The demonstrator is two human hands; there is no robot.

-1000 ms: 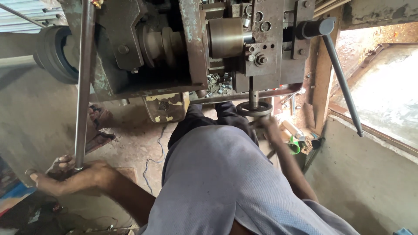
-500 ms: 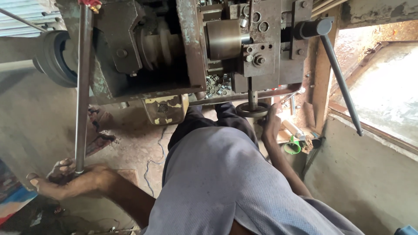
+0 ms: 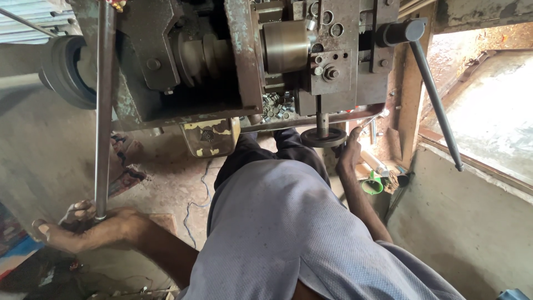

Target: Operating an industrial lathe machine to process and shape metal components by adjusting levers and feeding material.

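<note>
My left hand [image 3: 83, 228] is low at the left, fingers curled around the bottom end of a long steel rod [image 3: 102, 111] that runs up past the machine. My right hand [image 3: 348, 153] grips the right rim of a small dark handwheel [image 3: 323, 137] hanging on a short shaft under the worn metal machine [image 3: 244, 61]. My grey shirt [image 3: 288, 233] and dark trousers fill the middle of the view, and they hide my legs and the floor below.
A long lever [image 3: 436, 100] slants down from the machine's right side. Several small metal pieces [image 3: 275, 105] lie in its opening. A yellowed can [image 3: 210, 136] sits below it, a tyre [image 3: 66, 72] at the left, and a green funnel [image 3: 372, 185] beside a low concrete wall [image 3: 472, 222].
My right hand has slid from over the handwheel to its right rim. My left hand and the rod have stayed in place.
</note>
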